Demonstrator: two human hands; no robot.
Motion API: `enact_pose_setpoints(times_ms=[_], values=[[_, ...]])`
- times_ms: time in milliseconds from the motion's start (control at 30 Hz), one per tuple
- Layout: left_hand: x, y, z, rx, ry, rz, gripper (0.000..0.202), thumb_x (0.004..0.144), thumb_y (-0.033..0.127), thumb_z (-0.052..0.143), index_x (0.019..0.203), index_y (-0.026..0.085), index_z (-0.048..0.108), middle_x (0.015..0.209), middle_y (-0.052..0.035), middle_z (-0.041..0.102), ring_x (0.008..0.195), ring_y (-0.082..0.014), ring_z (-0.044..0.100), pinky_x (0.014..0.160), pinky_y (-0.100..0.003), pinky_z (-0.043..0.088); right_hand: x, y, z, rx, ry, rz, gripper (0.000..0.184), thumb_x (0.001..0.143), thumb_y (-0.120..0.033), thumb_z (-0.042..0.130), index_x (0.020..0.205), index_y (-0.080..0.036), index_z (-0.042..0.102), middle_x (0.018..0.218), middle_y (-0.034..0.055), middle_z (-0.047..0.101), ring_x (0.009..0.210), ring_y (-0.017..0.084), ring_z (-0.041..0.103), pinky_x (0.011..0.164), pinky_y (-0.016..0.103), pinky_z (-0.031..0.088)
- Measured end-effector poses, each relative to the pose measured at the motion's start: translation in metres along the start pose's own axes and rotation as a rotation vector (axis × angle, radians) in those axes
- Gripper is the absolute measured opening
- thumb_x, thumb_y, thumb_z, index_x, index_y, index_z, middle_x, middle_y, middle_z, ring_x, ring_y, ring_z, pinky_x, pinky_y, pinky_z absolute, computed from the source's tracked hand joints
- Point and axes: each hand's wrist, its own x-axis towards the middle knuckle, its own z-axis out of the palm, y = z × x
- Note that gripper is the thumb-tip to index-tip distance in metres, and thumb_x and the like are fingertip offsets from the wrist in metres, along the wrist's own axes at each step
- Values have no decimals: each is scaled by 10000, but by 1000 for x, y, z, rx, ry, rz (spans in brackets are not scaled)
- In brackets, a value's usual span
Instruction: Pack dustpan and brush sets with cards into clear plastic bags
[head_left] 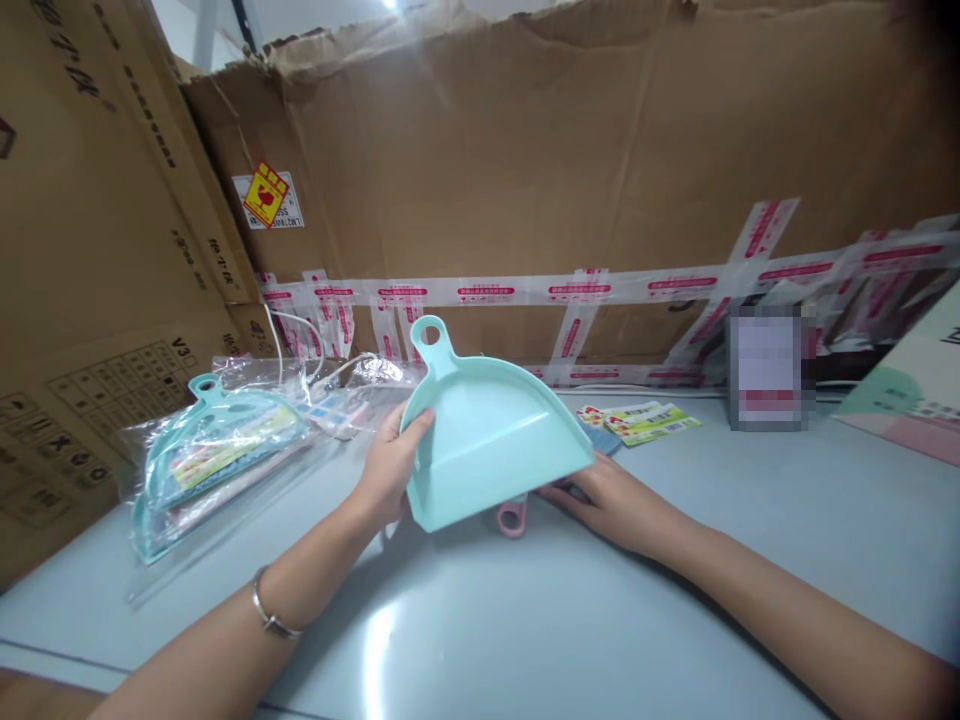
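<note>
Gripping the mint dustpan (487,430) by its left side are left fingers (417,431); right fingers (579,506), half hidden, I can't judge.

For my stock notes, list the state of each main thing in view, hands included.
Loose dustpan: unwrapped, held tilted.
Left hand: closed on the loose dustpan's edge.
Right hand: partly hidden; grip unclear.
Pink loop: partly hidden behind the loose dustpan.
Bagged dustpan: wrapped, lying on the table.
Printed cards: lying on the table.
Large cardboard box: taped, ragged along its top.

Bright light from above; white glare streaks the table (570,630); right corners darken, edges stretch.
</note>
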Motion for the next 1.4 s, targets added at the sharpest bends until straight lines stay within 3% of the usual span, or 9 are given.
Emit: enact_pose_setpoints(times_ms=[333, 567, 700, 833, 933, 1000, 1100, 1267, 1400], values=[[4, 5, -3, -23, 175, 173, 287, 684, 335, 652, 924, 186, 598, 698, 13, 595, 602, -142, 537, 567, -261, 449, -3, 7, -6, -133, 165, -119, 275, 864, -198, 445, 1045, -276, 637, 1018, 32, 691, 914, 212, 645, 919, 479, 422], [14, -2, -10, 25, 173, 231, 274, 693, 313, 626, 931, 178, 607, 832, -2, 621, 761, -161, 562, 673, -257, 440, -7, 5, -45, 16, 1074, 302, 202, 844, -378, 503, 801, -195, 576, 717, 56, 602, 652, 191, 580, 628, 337, 459], [9, -5, -5, 49, 102, 149, 269, 720, 312, 595, 964, 198, 601, 816, 9, 626, 733, -157, 569, 664, -258, 447, -7, -4, -59, 92, 1368, 240, 404, 858, -523, 442, 886, -150, 596, 738, 54, 555, 523, 123, 493, 528, 284, 403], [-2, -4, 2, 150, -78, 100, 358, 751, 303, 583, 1106, 257, 566, 1063, -9, 632, 853, -185, 602, 723, -290, 474, -8, -27, -54, 232, 1145, 384, 439, 800, -582, 500, 827, -159, 615, 544, -10, 475, 436, 98, 400, 417, 237, 305], [-11, -5, 8, 182, -239, 124, 541, 777, 249, 572, 1287, 371, 441, 1388, 17, 442, 1106, -218, 541, 875, -337, 456, -8, -46, -39, 448, 844, 481, 385, 757, -569, 567, 845, -194, 559, 485, -44, 440, 402, 97, 387, 368, 220, 274], [-15, -7, 11, 214, -338, 129, 558, 800, 217, 546, 1309, 407, 422, 1452, 51, 354, 1242, -228, 440, 984, -375, 392, -7, -56, -28, 512, 669, 471, 361, 786, -546, 543, 928, -216, 513, 513, -42, 480, 416, 108, 422, 384, 225, 318], [-17, -11, 14, 292, -437, 127, 442, 833, 194, 493, 1238, 368, 534, 1401, 42, 435, 1298, -224, 377, 1090, -426, 261, -7, -62, -17, 550, 495, 404, 332, 852, -494, 475, 1059, -238, 429, 595, -30, 527, 473, 125, 486, 445, 240, 390], [-21, -17, 17, 315, -461, 146, 311, 891, 361, 448, 1157, 331, 606, 1328, 2, 522, 1294, -218, 386, 1121, -429, 211, -7, -58, -4, 474, 374, 359, 309, 911, -417, 380, 1157, -241, 318, 742, 6, 559, 572, 135, 547, 523, 261, 439], [-24, -20, 19, 345, -528, 156, 398, 842, 398, 540, 1231, 314, 536, 1380, -15, 464, 1314, -221, 358, 1110, -420, 251, -5, -48, 7, 168, 475, 268, 298, 893, -389, 409, 1122, -204, 366, 815, 53, 550, 808, 210, 577, 731, 374, 460]])
